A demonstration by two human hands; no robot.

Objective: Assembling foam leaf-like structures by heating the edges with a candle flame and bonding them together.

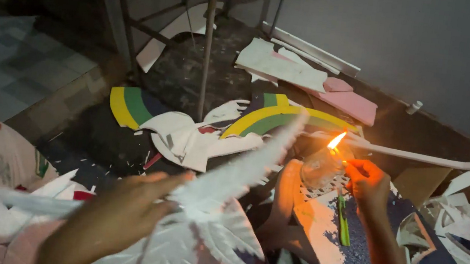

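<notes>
Presently the step in hand appears to be lighting or tending the flame [336,140] that burns at the mouth of the small glass jar [321,166], which serves here as the landmark. The right hand [368,183] lies just right of the jar, fingers pinched shut near the flame's base; whether they grip a match or a wick is too small to tell. The left hand [114,222] is well to the left of the jar and lower in view, fingers curled closed around the stem of a white cut-out leaf [225,209], whose longest blade runs up and rightward to end just left of the jar. A green stick [343,222] lies just below the jar on a board with a blue glitter patch [361,251]. Behind the jar, a curved yellow-and-green arc piece [276,119] rests on the floor among white offcuts; farther back lie pink sheets [350,103], and a table leg [206,55] stands well to the left. As a judgement, the next move calls for a steady right hand at the flame and for keeping the leaf's tip clear of it, since the thin white material looks readily scorched.
</notes>
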